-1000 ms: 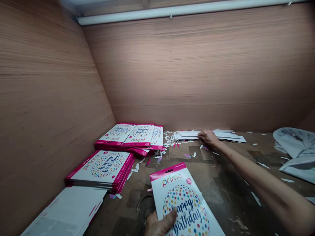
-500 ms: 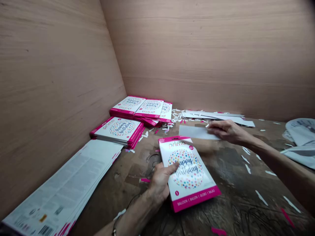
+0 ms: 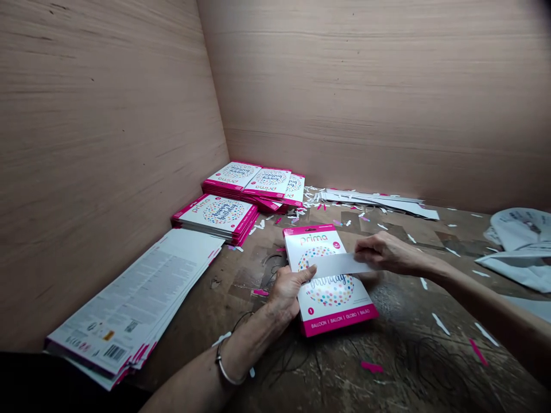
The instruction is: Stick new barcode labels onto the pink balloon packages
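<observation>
Your left hand (image 3: pixel 287 293) holds a pink and white Prima balloon pack (image 3: pixel 331 304) on the wooden worktop (image 3: pixel 400 367), and its thumb presses on the pack near the end of a white paper strip (image 3: pixel 340 264). The strip lies across the front of the pack. Your right hand (image 3: pixel 390 253) has its fingers (image 3: pixel 365 244) closed on the strip. Just past the pack sit stacks of more balloon packs (image 3: pixel 232 179). A pile of flat packs (image 3: pixel 133 304) with barcodes showing lies at the left, beside the wooden wall (image 3: pixel 107 115). Little paper scraps (image 3: pixel 312 198) lie around.
</observation>
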`<state>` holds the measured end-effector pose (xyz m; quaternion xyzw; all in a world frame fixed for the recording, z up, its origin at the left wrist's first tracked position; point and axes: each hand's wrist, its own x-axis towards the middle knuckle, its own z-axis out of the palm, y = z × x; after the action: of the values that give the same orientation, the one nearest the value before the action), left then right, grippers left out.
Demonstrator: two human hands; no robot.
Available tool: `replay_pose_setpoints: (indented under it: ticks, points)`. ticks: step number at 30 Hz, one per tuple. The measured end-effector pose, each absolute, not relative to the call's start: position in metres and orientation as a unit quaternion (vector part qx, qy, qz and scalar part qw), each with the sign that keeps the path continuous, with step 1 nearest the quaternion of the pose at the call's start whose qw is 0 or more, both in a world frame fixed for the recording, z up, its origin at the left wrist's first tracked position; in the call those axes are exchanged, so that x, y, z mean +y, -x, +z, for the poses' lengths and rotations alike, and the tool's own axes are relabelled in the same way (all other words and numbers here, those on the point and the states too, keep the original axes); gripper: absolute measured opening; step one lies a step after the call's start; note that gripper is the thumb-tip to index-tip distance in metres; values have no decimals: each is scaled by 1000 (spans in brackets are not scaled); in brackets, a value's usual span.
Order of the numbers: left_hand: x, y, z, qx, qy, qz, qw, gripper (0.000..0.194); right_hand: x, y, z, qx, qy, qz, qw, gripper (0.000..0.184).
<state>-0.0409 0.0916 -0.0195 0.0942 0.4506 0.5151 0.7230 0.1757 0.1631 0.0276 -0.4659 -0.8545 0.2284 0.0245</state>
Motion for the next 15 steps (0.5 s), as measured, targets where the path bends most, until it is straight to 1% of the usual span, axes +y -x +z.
replay_pose_setpoints:
  ticks: [8,12,13,15]
  points:
    - [89,40,-21,454,-103,512,722,28,160,-165,34,-858,465,217,-4,21]
    - [89,42,-14,439,-114,507,733,31,158,-169,37,-866,464,188,17,21]
    - [89,43,-11,434,-115,505,737,32,157,-172,39,-861,464,204,32,22]
    - [90,45,-3,430,-121,499,743,33,155,-179,45,-838,462,281,68,27]
